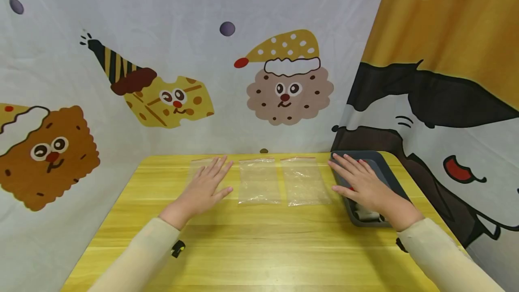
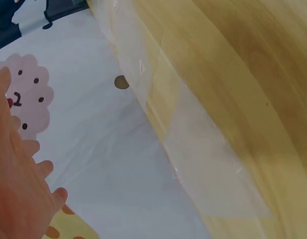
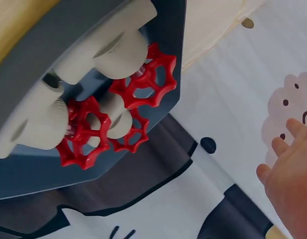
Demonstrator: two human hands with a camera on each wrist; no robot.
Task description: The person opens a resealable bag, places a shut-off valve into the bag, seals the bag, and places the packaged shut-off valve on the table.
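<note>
My left hand (image 1: 202, 190) (image 2: 21, 174) is held with its fingers spread, overlapping the leftmost clear zip bag (image 1: 194, 172) in the head view. Two more clear bags, the middle one (image 1: 259, 183) and the right one (image 1: 306, 181), lie flat with red-lined tops toward the wall. Fingers spread, my right hand (image 1: 366, 188) (image 3: 295, 181) hovers over a dark grey tray (image 1: 391, 175) (image 3: 166, 47) and partly covers it. Inside the tray lie three off-white valves (image 3: 36, 124) with red handwheels (image 3: 86, 134), best seen in the right wrist view. Neither hand holds anything.
A wood-grain table (image 1: 259, 247) extends toward me in front of the bags. Behind it hangs a printed cloth (image 1: 227, 102) with cartoon biscuits and cheese, and it continues along the right side. The tray stands near the table's right edge.
</note>
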